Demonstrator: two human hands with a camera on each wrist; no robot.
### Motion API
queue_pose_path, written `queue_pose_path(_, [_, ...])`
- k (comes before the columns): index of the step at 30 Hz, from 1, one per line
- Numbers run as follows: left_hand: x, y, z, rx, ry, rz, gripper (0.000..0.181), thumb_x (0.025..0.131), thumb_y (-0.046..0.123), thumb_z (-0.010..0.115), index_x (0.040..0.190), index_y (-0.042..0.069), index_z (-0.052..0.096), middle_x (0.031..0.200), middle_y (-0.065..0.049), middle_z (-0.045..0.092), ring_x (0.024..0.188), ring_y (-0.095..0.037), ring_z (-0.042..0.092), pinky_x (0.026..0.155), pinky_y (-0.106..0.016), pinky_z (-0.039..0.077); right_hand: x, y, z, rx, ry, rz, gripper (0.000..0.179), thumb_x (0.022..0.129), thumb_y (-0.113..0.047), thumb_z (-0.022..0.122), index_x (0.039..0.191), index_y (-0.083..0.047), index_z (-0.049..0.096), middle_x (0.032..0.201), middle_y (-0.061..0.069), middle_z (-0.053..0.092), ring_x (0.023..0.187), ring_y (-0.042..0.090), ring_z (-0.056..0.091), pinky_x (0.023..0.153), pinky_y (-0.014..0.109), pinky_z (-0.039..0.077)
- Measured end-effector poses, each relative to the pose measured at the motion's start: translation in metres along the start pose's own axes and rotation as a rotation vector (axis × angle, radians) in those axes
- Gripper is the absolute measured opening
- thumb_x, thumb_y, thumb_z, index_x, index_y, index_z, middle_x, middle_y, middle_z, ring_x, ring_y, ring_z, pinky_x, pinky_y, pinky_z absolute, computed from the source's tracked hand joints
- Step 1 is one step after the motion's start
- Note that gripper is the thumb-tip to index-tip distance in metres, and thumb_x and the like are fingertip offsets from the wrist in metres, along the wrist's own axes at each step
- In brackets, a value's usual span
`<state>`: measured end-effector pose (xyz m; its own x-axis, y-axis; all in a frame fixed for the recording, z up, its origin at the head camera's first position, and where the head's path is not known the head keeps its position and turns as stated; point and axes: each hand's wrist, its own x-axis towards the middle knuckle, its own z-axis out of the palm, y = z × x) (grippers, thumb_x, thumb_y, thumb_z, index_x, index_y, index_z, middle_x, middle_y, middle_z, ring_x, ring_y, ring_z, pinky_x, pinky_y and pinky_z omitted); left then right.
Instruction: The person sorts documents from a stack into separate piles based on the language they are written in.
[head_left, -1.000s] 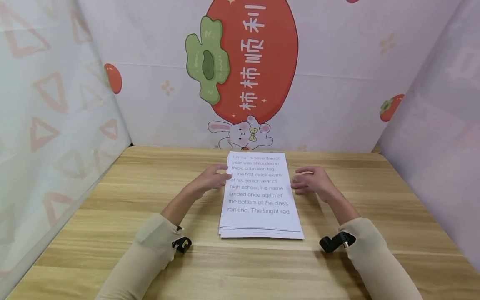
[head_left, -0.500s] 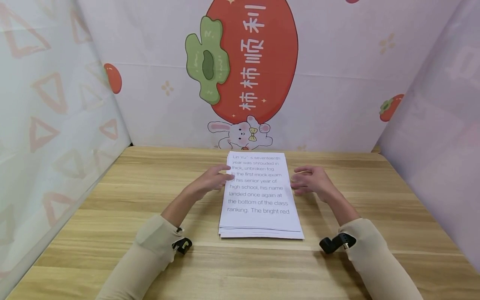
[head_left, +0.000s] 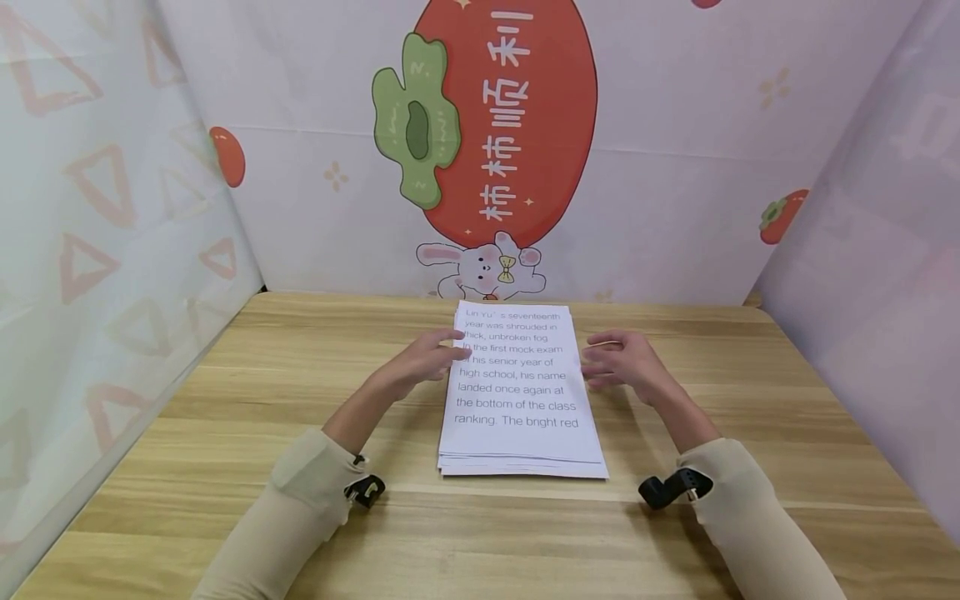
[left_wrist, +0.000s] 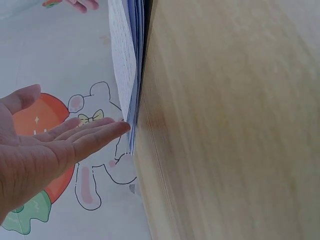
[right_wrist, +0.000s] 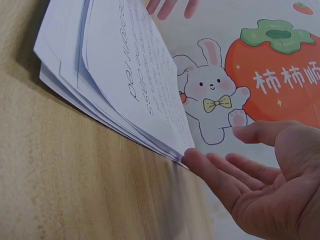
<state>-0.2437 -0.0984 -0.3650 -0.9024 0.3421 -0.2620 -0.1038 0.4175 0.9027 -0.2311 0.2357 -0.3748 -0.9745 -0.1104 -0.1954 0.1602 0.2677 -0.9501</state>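
A stack of printed paper sheets (head_left: 517, 392) lies on the wooden table, its top page showing lines of English text. At its left edge my left hand (head_left: 423, 358) has its fingers extended, with fingertips overlapping the margin in the head view. On the opposite side, my right hand (head_left: 622, 362) reaches toward the right edge with fingers apart. In the left wrist view, the fingertips (left_wrist: 122, 126) are right at the edge of the stack (left_wrist: 123, 65). The right wrist view has a fingertip (right_wrist: 190, 156) at the lower corner of the slightly fanned sheets (right_wrist: 125, 85).
The wooden table (head_left: 517, 542) runs back to a white backdrop (head_left: 660, 208) printed with a large persimmon and a rabbit. White cloth walls (head_left: 112, 208) stand at either side. A black camera mount (head_left: 366, 490) sits on each wrist.
The left hand's fingertips have shifted slightly right, a little further over the stack's left margin. The right hand has moved very slightly left, and the stack stays in place.
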Motion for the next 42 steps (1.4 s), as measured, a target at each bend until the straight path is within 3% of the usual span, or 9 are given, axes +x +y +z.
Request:
queue_pose_path(7, [-0.001, 0.0, -0.001, -0.078, 0.068, -0.027, 0.059, 0.106, 0.023, 0.056, 0.157, -0.001, 0.037, 0.154, -0.023, 0.048, 0.141, -0.043, 0.048, 0.113, -0.055, 0.047, 0.002, 0.003, 0.0, 0.04, -0.001, -0.038, 0.053, 0.102, -0.002, 0.062, 0.146, 0.019, 0.04, 0.136, 0.037, 0.054, 0.106, 0.03, 0.073, 0.09, 0.042, 0.063])
queue_pose_path(10, [0.0, 0.002, -0.003, -0.147, 0.088, -0.031, 0.057, 0.107, 0.022, 0.054, 0.156, -0.003, 0.037, 0.152, -0.023, 0.05, 0.139, -0.042, 0.05, 0.111, -0.053, 0.049, 0.004, 0.004, 0.001, 0.071, 0.019, -0.031, 0.053, 0.101, 0.001, 0.063, 0.146, 0.019, 0.041, 0.137, 0.036, 0.054, 0.1, 0.021, 0.073, 0.092, 0.04, 0.062])
queue_pose_path(15, [0.001, 0.004, -0.004, -0.287, 0.131, -0.051, 0.053, 0.109, 0.019, 0.049, 0.155, -0.006, 0.039, 0.15, -0.025, 0.049, 0.136, -0.041, 0.051, 0.107, -0.051, 0.053, 0.007, 0.004, 0.004, 0.103, 0.054, 0.004, 0.054, 0.1, 0.002, 0.064, 0.148, 0.015, 0.042, 0.141, 0.033, 0.05, 0.105, 0.021, 0.069, 0.094, 0.039, 0.06])
queue_pose_path(21, [0.007, 0.005, -0.003, -0.426, 0.171, -0.091, 0.05, 0.108, 0.015, 0.048, 0.153, -0.007, 0.04, 0.145, -0.027, 0.049, 0.129, -0.039, 0.055, 0.099, -0.046, 0.059, 0.011, 0.003, 0.009, 0.103, 0.08, 0.021, 0.055, 0.097, 0.003, 0.066, 0.148, 0.012, 0.045, 0.141, 0.029, 0.052, 0.095, 0.013, 0.067, 0.088, 0.031, 0.063])
queue_pose_path(28, [0.013, 0.002, -0.002, -0.429, 0.156, -0.102, 0.059, 0.1, -0.006, 0.058, 0.155, -0.005, 0.037, 0.127, -0.027, 0.059, 0.099, -0.027, 0.069, 0.088, -0.034, 0.063, 0.009, 0.002, 0.013, 0.079, 0.078, 0.054, 0.053, 0.098, -0.001, 0.067, 0.147, 0.008, 0.049, 0.13, 0.025, 0.062, 0.089, 0.013, 0.07, 0.086, 0.032, 0.064])
queue_pose_path(32, [0.013, 0.0, 0.0, -0.408, 0.125, -0.092, 0.063, 0.096, -0.012, 0.061, 0.154, -0.006, 0.037, 0.118, -0.026, 0.062, 0.082, -0.021, 0.07, 0.08, -0.031, 0.064, 0.008, 0.0, 0.014, 0.06, 0.08, 0.07, 0.05, 0.099, -0.005, 0.068, 0.145, 0.007, 0.052, 0.123, 0.02, 0.066, 0.088, 0.013, 0.07, 0.08, 0.028, 0.064])
queue_pose_path(42, [0.015, -0.002, 0.008, -0.312, 0.118, -0.087, 0.063, 0.093, -0.014, 0.065, 0.151, -0.004, 0.043, 0.127, -0.028, 0.063, 0.093, -0.027, 0.07, 0.085, -0.037, 0.064, 0.005, -0.001, 0.015, 0.051, 0.065, 0.043, 0.045, 0.096, 0.002, 0.068, 0.139, 0.008, 0.057, 0.103, 0.003, 0.069, 0.085, 0.009, 0.067, 0.073, 0.024, 0.062])
